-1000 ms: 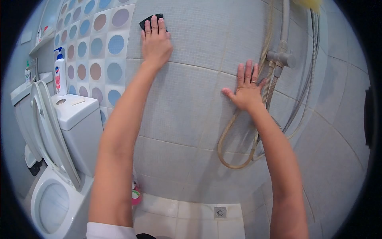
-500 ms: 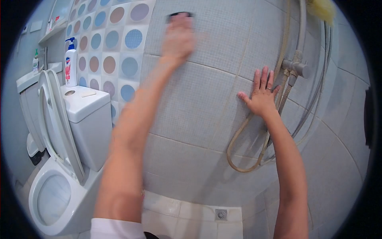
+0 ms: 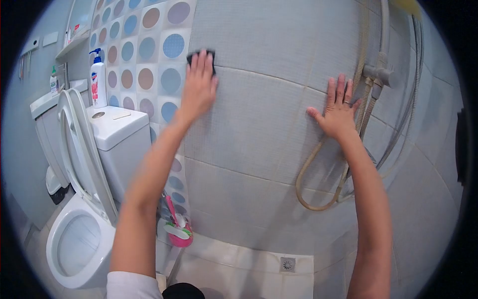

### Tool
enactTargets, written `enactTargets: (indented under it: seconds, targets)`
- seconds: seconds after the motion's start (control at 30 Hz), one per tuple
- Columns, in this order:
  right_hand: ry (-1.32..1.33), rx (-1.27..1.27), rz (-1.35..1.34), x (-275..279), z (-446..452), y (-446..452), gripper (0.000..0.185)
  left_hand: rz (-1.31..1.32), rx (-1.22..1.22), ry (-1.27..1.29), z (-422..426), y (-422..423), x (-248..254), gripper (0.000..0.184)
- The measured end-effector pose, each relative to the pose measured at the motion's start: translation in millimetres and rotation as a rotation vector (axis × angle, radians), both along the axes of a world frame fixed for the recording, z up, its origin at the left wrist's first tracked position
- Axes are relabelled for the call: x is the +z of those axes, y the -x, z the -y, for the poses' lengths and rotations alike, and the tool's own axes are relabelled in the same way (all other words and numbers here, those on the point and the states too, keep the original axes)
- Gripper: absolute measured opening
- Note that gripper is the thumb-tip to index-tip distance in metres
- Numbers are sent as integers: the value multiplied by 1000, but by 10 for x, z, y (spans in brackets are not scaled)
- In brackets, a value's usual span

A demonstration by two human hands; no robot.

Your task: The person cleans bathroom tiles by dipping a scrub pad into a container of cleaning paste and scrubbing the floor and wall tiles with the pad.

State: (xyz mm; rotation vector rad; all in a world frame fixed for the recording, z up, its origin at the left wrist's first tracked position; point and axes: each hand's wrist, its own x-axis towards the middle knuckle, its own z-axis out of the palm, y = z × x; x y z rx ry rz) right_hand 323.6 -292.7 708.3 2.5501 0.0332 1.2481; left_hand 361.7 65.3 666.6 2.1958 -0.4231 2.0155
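My left hand [image 3: 199,89] presses a black scouring pad [image 3: 212,54] to the grey tiled wall [image 3: 249,119], beside the strip of dotted tiles [image 3: 171,79]. Most of the pad is hidden under the fingers; only its dark edges show. Farther right, my right hand [image 3: 338,115], with a ring on one finger, lies flat on the same wall with its fingers spread. It holds nothing and is close to the beige shower hose [image 3: 301,177] that loops down below it.
At left stands a toilet [image 3: 79,244] with its lid up. A pump bottle [image 3: 98,82] rests on the cistern [image 3: 127,127]. Low by the wall is a pink container [image 3: 181,240] with brushes. A shower valve [image 3: 379,75] is at right, a floor drain [image 3: 288,264] below.
My left hand has moved down and left along the wall with the pad. My right hand stays spread on the tiles. The view has shifted slightly, showing the pink container.
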Motion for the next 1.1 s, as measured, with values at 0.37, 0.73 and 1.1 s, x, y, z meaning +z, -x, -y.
enactTargets:
  seconds: [0.37,0.73,1.1]
  targets:
    - [101,185,266,-118,202,-288,104,-88,-34,-13,-253,162,-759,63]
    - [136,199,338,-130,237,-322,102,61,-45,-13,-121,-36,666,63]
    - [162,208,382,-108,246,-368,101,-73,-135,-62,-96,125,-321,65]
